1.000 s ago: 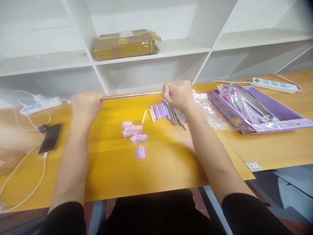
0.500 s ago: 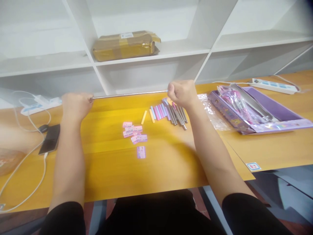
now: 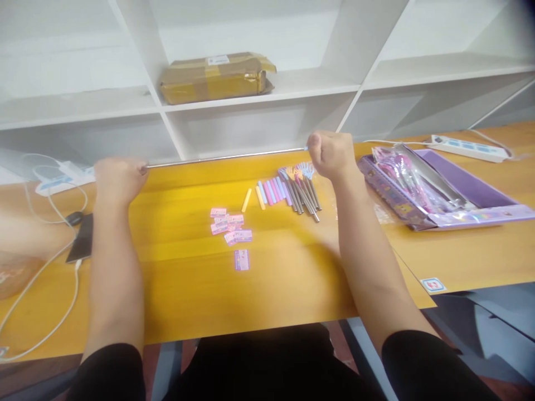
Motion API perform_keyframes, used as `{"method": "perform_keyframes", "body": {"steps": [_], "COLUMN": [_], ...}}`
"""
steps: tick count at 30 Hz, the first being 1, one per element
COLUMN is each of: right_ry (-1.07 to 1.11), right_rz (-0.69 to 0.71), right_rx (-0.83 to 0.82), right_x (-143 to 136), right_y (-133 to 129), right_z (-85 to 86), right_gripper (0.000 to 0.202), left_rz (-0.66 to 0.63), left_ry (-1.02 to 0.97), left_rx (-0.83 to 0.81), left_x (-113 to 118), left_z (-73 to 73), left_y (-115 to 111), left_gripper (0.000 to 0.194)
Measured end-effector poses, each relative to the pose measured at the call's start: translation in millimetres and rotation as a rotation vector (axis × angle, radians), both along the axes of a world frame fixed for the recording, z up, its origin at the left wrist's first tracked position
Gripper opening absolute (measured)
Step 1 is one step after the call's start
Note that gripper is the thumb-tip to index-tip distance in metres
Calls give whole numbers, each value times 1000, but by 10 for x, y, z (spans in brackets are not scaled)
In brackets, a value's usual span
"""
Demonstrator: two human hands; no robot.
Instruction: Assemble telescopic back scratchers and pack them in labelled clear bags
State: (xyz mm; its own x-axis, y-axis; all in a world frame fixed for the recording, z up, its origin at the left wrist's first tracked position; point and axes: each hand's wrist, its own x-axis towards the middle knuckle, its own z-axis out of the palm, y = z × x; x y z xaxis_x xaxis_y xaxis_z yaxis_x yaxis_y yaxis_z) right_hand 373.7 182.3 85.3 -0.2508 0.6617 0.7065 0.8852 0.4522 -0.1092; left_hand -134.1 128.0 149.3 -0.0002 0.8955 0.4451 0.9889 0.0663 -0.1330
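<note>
A thin metal telescopic back scratcher [image 3: 225, 157] stretches nearly level between my fists above the far part of the table. My left hand [image 3: 121, 179] is closed round its left end. My right hand [image 3: 332, 153] grips the right end, where a bit of light blue shows beside the fingers; the head itself is hidden. Below my right hand lies a bundle of back scratchers [image 3: 305, 195] with metal stems and orange, pink and blue claw-shaped heads. Left of them are several pastel sticks [image 3: 273, 191], with one yellow stick [image 3: 246, 200] apart. Small printed pink and purple cards [image 3: 228, 224] lie mid-table.
A purple open box [image 3: 472, 172] holding plastic-wrapped items stands at the right, near a power strip [image 3: 470, 148]. A phone [image 3: 80, 239] with white cables lies left, partly behind my forearm. A taped carton [image 3: 213, 79] sits on the white shelf [image 3: 309, 78] behind.
My hands have moved further apart, the right one rightward and slightly up, the left one slightly left. The back scratcher shows longer between them, and more of the bundle's heads is visible.
</note>
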Motion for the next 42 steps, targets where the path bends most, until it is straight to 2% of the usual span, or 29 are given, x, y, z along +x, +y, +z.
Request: {"method": "perform_keyframes", "body": {"steps": [5, 9, 12, 17, 24, 34, 42], "right_ry": [-34, 67, 146, 203, 297, 356, 438], "right_rz": [19, -34, -72, -75, 11, 27, 66], "right_rx": [10, 55, 75, 102, 121, 149, 171], "right_x": [85, 357, 552, 547, 442, 488, 499], "right_y": [-28, -62, -62, -33, -71, -125, -121], "right_z": [29, 62, 62, 40, 101, 144, 168], "right_gripper": [78, 75, 76, 76, 73, 49, 45], "left_rz": [-30, -25, -5, 0, 48, -12, -11], "left_ry": [-36, -43, -28, -23, -51, -89, -99], "left_rx": [30, 111, 102, 82, 114, 132, 124], "left_x": [-154, -412, -484, -406, -364, -270, -210], "left_z": [35, 41, 32, 21, 59, 83, 87], "left_y": [-49, -88, -86, -51, -73, -78, -123], "left_gripper": [28, 31, 31, 31, 27, 25, 24]}}
